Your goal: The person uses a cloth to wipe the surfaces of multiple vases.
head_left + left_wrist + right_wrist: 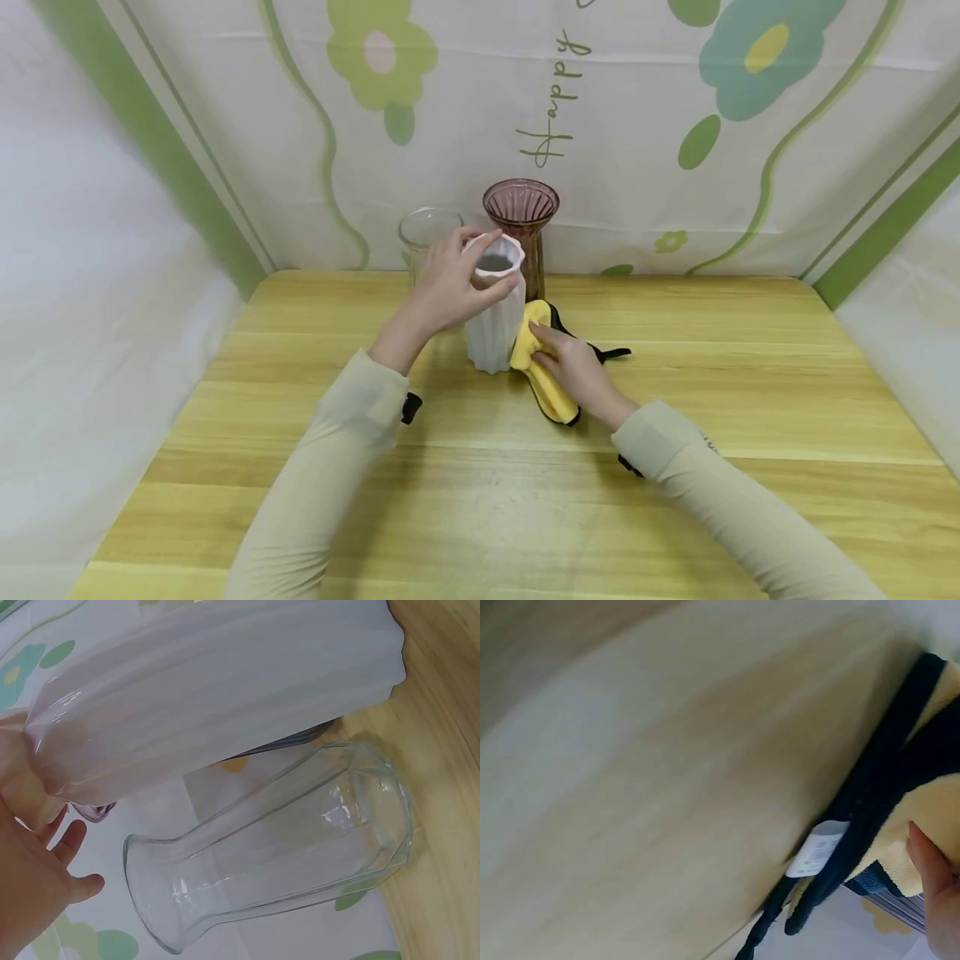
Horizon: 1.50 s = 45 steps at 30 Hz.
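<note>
A white fluted vase stands upright on the wooden table, its wavy rim facing up. My left hand grips it at the top, fingers and thumb spread around the rim. In the left wrist view the vase's ribbed side fills the upper part, with the left hand at its mouth. My right hand pinches a yellow cloth with black edging and holds it against the vase's right side. The right wrist view shows the cloth bunched under the fingers, with a white tag on its dark edge.
Close behind stand a clear glass vase at the left and a purple-pink ribbed glass vase at the right. A patterned curtain hangs at the back edge of the table.
</note>
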Tool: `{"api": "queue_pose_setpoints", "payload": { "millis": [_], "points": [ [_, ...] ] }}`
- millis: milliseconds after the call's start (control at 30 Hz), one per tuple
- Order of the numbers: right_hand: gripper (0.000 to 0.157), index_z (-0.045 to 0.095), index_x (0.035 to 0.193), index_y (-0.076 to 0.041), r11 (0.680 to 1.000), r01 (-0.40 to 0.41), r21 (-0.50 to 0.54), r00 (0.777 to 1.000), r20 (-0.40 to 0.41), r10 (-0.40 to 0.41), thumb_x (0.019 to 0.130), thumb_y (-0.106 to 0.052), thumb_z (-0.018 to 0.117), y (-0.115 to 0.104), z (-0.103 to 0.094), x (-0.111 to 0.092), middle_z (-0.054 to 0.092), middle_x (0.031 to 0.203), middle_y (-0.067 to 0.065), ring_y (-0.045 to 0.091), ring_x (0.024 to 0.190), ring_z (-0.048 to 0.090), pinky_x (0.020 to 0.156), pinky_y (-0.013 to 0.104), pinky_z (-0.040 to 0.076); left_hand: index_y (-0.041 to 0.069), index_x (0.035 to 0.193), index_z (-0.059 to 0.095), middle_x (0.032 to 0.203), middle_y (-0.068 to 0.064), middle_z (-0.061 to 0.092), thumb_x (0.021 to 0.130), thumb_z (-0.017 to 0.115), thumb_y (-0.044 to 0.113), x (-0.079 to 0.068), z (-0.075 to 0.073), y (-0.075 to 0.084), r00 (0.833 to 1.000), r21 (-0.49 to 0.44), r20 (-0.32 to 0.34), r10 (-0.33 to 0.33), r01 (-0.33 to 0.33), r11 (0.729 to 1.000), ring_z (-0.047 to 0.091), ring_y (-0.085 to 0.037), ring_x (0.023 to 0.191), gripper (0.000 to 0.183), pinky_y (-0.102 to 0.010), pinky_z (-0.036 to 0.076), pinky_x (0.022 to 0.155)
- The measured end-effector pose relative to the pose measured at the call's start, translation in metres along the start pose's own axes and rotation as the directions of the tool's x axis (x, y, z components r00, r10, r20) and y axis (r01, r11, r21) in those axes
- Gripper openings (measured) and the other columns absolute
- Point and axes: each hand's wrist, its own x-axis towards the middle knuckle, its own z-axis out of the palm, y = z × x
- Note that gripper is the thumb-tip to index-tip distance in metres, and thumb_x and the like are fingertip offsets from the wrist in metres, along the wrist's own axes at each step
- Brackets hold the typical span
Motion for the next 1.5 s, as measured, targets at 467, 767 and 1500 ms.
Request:
{"api": "queue_pose_setpoints", "payload": {
  "millis": [467, 767, 1500],
  "points": [
    [0.046, 0.057, 0.129, 0.000, 0.993, 0.087, 0.084, 0.969, -0.237, -0.065, 0.084, -0.003, 0.069, -0.028, -0.026, 0.013, 0.058, 0.130, 0.021, 0.037, 0.117, 0.059, 0.096, 0.043, 0.051, 0.019, 0.150, 0.030, 0.153, -0.016, 0.031, 0.094, 0.046, 0.049, -0.001, -0.005, 0.001, 0.998, 0.060, 0.064, 0.011, -0.014, 0.998, 0.028, -0.033, 0.143, 0.065, -0.052, 0.004, 0.122],
    [0.050, 0.056, 0.131, 0.000, 0.966, 0.201, 0.160, 0.917, -0.378, -0.128, 0.083, -0.001, 0.069, -0.049, -0.041, 0.026, 0.059, 0.129, 0.023, 0.036, 0.114, 0.062, 0.093, 0.041, 0.054, 0.021, 0.149, 0.033, 0.154, -0.012, 0.032, 0.087, 0.047, 0.038, 0.002, -0.007, 0.000, 0.996, 0.037, 0.085, 0.022, -0.025, 0.999, 0.030, -0.030, 0.143, 0.066, -0.054, 0.001, 0.121],
    [0.050, 0.051, 0.136, -0.001, 0.999, -0.031, 0.029, 0.999, -0.021, 0.032, 0.089, -0.006, 0.065, -0.006, -0.002, 0.003, 0.057, 0.133, 0.020, 0.033, 0.109, 0.064, 0.087, 0.043, 0.056, 0.027, 0.148, 0.036, 0.150, -0.019, 0.034, 0.094, 0.045, 0.056, 0.003, 0.000, 0.006, 0.999, 0.088, 0.019, -0.026, 0.024, 0.996, 0.027, -0.034, 0.140, 0.063, -0.052, 0.016, 0.118]
  ]
}}
